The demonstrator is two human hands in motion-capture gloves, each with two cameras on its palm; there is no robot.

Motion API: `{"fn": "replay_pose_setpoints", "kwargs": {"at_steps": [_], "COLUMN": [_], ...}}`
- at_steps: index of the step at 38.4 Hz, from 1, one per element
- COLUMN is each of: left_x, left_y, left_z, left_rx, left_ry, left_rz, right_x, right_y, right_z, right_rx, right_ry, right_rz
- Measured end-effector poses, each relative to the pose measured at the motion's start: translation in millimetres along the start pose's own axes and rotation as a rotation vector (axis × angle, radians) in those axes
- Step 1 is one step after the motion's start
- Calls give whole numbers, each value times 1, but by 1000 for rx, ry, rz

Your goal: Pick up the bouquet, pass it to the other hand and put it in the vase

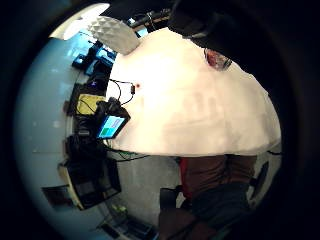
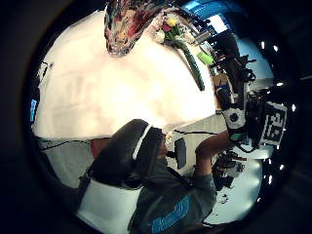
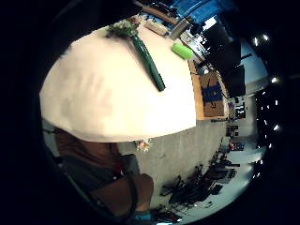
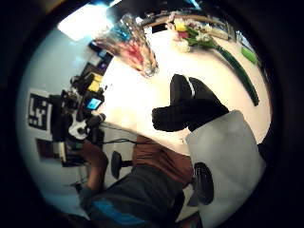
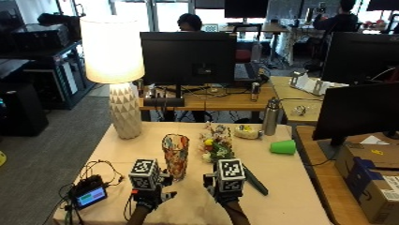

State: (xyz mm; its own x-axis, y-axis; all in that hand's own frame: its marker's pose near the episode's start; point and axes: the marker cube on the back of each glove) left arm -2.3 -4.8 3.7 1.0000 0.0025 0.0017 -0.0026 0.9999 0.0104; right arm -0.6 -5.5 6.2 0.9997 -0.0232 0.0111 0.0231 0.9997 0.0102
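Both hands (left hand point(image 5: 148, 197), right hand point(image 5: 228, 193)) hover with fingers released; recommend the right fingers take the bouquet point(image 5: 218, 149) just ahead at its stem, clear of the vase point(image 5: 175, 157).

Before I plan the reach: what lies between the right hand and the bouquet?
Only bare tablecloth; the right thumb-side view shows the right hand short of the bouquet.
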Motion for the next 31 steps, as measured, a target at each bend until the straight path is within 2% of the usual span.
{"fn": "replay_pose_setpoints", "kwargs": {"at_steps": [10,31], "left_x": [4,6], "left_y": [5,1], "left_z": [-9,-6], "left_rx": [-29,-36], "left_ry": [20,18], "left_rz": [-7,6], "right_x": [-7,-4], "right_y": [-11,-5], "right_z": [8,5], "right_rx": [31,19], "right_ry": [-11,-19], "right_rz": [-32,-33]}}
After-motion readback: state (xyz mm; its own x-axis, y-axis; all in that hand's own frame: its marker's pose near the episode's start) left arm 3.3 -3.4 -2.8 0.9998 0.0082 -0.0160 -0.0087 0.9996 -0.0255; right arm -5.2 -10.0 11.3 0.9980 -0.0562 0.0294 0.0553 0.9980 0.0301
